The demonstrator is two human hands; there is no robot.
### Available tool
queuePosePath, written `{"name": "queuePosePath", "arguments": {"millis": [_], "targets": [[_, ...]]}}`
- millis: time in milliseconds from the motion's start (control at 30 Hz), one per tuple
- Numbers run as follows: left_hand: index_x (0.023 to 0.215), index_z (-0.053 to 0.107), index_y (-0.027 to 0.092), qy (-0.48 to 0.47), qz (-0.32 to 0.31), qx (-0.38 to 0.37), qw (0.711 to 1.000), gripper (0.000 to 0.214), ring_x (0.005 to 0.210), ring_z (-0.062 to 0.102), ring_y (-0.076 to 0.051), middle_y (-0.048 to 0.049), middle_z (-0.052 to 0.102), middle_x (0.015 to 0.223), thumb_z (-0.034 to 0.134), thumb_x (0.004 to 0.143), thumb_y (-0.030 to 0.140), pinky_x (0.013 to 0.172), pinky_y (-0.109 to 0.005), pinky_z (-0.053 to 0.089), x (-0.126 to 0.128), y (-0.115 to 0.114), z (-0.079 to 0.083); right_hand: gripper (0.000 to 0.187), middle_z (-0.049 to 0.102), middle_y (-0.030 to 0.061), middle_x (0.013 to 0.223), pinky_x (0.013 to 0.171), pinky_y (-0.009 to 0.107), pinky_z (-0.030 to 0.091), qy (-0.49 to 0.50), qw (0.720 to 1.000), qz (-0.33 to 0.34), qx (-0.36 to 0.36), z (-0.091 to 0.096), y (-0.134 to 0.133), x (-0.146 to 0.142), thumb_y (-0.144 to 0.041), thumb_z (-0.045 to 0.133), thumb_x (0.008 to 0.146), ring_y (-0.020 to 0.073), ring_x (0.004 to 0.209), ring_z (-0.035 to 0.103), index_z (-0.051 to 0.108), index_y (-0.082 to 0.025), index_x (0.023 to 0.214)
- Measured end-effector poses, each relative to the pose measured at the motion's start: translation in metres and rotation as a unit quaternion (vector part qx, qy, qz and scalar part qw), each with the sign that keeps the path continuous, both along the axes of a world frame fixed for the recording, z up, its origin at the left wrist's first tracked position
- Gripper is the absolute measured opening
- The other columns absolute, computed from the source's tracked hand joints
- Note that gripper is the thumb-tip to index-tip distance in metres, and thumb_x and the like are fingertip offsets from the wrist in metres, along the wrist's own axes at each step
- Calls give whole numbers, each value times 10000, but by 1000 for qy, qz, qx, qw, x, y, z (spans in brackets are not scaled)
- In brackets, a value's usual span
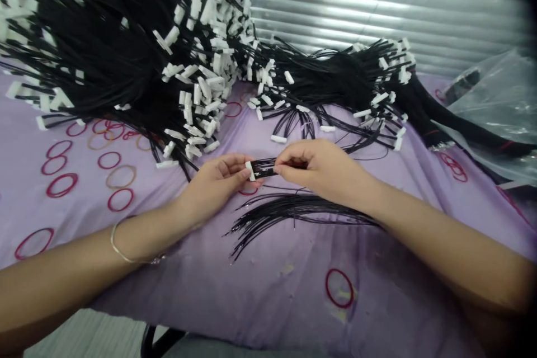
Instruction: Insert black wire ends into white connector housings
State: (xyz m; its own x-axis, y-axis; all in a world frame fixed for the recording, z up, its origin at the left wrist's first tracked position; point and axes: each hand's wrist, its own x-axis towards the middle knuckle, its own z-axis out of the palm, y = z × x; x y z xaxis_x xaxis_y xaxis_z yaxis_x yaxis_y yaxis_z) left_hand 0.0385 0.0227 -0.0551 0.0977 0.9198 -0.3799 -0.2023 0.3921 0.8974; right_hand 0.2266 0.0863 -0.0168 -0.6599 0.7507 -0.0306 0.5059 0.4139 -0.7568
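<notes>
Purple ring-print cloth [268,291] under everything. My left-hand fingers [235,170] pinch a white connector [250,170]; its black wires [264,166] run parallel into my right-hand fingers [293,159], pressed together on them. Holding the strands flat and taut keeps them aligned.

Glossy wires [293,207] (matt white plastic connectors [250,171])

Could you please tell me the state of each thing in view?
Left hand, pinching a white connector.
Right hand, gripping its black wires.
Loose black wires, spread on the purple cloth.
Wire pile, heaped, connectors outward.
Plastic bag, crumpled.
Window blind, lowered.
</notes>
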Motion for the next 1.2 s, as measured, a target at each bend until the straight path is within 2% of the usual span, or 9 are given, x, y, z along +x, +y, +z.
{"name": "queuePosePath", "arguments": {"millis": [233,667,800,1000,1200], "targets": [[1066,570,100,9,-10,2,1000,301,753,682,-72,-31,699,883,647,798,214,744,-142,546,0,0,0,152,569,-22,617,523,208,297,-17,998,-30,51,-9,1,-3,-207,571,781,56,539,457,646,-143,665],[1059,590,132,35,-14,-13,999,306,786,692,-101,-32,707,890,664,789,253,797,-188,559,-1,-1,0,192,544,-20,628,558,212,286,-38,995,-1,87,-9,-1,-4,-169,544,819,51,578,437,627,-121,653],[1066,590,135,33,-21,-19,999,307,777,689,-96,-41,714,890,661,793,256,794,-186,558,-2,0,0,126,554,-25,648,565,197,305,-14,995,5,101,-11,0,-4,-111,566,761,48,600,454,644,-124,662],[1074,596,133,29,-27,-15,999,327,775,684,-85,-40,713,898,670,786,270,770,-161,553,-4,1,-2,119,556,-3,675,609,181,333,30,986,-5,164,-15,-1,-5,-83,582,781,52,645,468,668,-100,699],[1069,600,123,29,-32,-11,999,317,749,677,-73,-39,708,897,667,788,256,735,-135,546,-4,2,-1,102,552,2,683,608,181,334,37,985,-8,170,-16,-2,-5,-82,595,779,55,653,470,663,-95,704]]}}
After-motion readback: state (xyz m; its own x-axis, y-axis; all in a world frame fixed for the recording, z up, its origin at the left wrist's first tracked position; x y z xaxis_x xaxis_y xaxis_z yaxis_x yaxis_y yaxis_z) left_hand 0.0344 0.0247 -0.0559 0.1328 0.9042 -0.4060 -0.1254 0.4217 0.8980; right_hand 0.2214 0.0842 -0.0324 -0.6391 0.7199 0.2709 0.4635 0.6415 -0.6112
